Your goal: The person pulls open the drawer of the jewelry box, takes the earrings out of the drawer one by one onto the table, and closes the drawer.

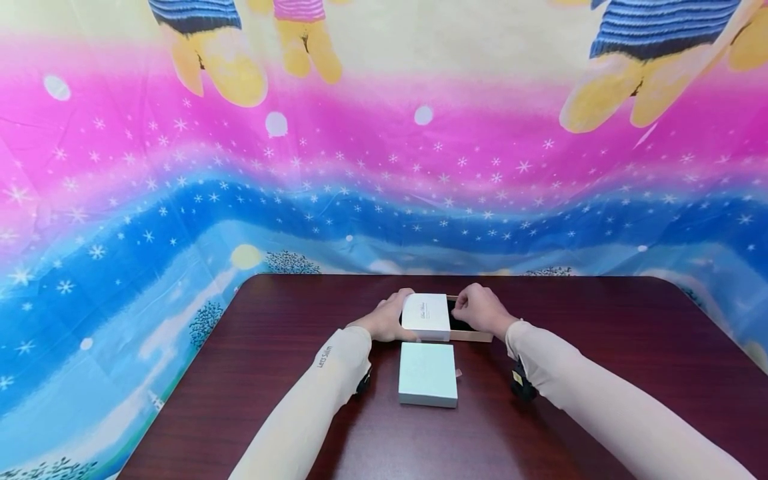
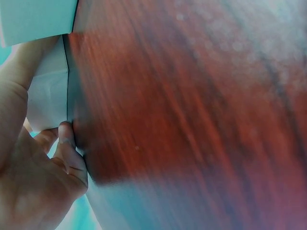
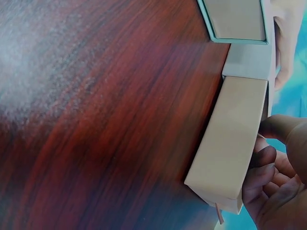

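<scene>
In the head view, a white slide-out drawer box (image 1: 427,315) with small dark print lies on the table, its tan drawer (image 1: 472,336) pulled part-way out to the right. My left hand (image 1: 386,320) grips the white sleeve at its left end, thumb along the near side. At the drawer, my right hand (image 1: 482,309) has its fingers bent down into the black interior. From the right wrist view, the thumb and curled fingers of the right hand (image 3: 280,177) reach over the drawer's wall; whether they pinch anything is hidden. A ribbon tab (image 3: 219,213) hangs from the drawer's end.
A closed pale mint box (image 1: 427,373) sits just in front of the white one, a small ribbon tab at its right side. Both stand on a dark reddish wooden table (image 1: 288,400). Behind its far edge hangs a printed cloth (image 1: 384,167).
</scene>
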A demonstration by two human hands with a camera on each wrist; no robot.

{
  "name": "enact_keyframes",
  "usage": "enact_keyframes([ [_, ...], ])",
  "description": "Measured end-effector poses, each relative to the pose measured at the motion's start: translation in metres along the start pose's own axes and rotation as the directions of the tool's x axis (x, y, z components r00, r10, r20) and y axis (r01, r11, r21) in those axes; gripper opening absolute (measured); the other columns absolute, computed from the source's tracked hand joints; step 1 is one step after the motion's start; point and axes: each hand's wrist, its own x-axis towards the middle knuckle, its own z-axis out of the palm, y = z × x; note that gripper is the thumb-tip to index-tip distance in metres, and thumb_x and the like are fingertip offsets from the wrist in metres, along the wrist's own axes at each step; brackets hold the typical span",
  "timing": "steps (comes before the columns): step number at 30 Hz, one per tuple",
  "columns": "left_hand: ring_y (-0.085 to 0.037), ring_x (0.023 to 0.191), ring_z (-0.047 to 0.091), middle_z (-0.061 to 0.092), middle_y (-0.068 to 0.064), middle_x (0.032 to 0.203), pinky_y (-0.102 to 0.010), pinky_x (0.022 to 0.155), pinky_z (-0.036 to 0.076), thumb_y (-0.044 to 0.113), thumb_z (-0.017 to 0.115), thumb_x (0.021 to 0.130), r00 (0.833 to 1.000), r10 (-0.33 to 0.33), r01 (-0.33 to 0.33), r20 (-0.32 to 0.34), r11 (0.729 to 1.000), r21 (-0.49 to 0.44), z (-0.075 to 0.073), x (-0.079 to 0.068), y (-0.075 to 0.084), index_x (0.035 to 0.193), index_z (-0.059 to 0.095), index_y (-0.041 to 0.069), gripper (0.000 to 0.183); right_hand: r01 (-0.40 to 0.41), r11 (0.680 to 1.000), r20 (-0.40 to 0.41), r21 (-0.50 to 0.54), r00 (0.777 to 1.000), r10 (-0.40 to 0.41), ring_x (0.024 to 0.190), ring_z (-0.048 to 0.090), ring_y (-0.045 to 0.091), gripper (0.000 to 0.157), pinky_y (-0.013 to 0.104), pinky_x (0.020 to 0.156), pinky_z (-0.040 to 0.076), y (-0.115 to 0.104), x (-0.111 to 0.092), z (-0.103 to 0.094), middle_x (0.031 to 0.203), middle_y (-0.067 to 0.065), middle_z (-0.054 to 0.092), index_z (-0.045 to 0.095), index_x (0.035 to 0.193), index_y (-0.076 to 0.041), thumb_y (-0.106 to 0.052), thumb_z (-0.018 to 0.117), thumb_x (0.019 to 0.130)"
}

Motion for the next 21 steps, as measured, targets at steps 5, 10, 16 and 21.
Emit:
enact_keyframes([
  [5, -0.024, 0.120, 0.040, 0.043, -0.005, 0.139, -0.044, 0.104, 0.036, 0.038, 0.082, 0.075, 1.000, 0.006, -0.006, -0.004, 1.000, 0.008, 0.001, 0.001, -0.001, 0.147, 0.023, 0.019, 0.096, 0.000, 1.000, -0.005, 0.001, 1.000, 0.000, 0.054, 0.048, 0.013, 0.016, 0.028, 0.063, 0.041, 0.000, 0.001, -0.003, 0.058, -0.001, 0.056, 0.070, 0.072, -0.006, -0.012, 0.064, 0.085],
  [10, -0.024, 0.120, 0.040, 0.042, -0.005, 0.139, -0.043, 0.104, 0.035, 0.039, 0.081, 0.075, 1.000, 0.009, -0.009, -0.003, 1.000, 0.013, 0.002, 0.001, -0.003, 0.148, 0.022, 0.019, 0.096, 0.009, 1.000, -0.002, 0.012, 1.000, -0.009, 0.054, 0.049, 0.013, 0.016, 0.027, 0.063, 0.042, 0.000, 0.000, -0.006, 0.060, 0.000, 0.058, 0.070, 0.072, -0.006, -0.011, 0.063, 0.086],
  [16, -0.024, 0.120, 0.040, 0.042, -0.005, 0.140, -0.044, 0.103, 0.036, 0.040, 0.080, 0.076, 1.000, 0.003, -0.003, -0.003, 1.000, 0.018, 0.002, 0.001, -0.003, 0.149, 0.021, 0.018, 0.096, 0.018, 0.999, -0.010, 0.049, 1.000, -0.017, 0.054, 0.049, 0.013, 0.016, 0.028, 0.064, 0.043, 0.000, -0.003, -0.011, 0.061, 0.003, 0.061, 0.070, 0.074, -0.006, -0.011, 0.063, 0.087],
  [21, -0.024, 0.120, 0.040, 0.042, -0.005, 0.140, -0.044, 0.103, 0.036, 0.038, 0.081, 0.076, 1.000, 0.006, -0.006, -0.003, 1.000, 0.011, 0.001, 0.001, -0.002, 0.149, 0.022, 0.017, 0.096, 0.007, 0.997, -0.009, 0.074, 1.000, -0.006, 0.055, 0.051, 0.014, 0.016, 0.028, 0.063, 0.044, 0.001, -0.005, -0.016, 0.070, 0.011, 0.067, 0.072, 0.079, -0.003, -0.012, 0.062, 0.088],
])
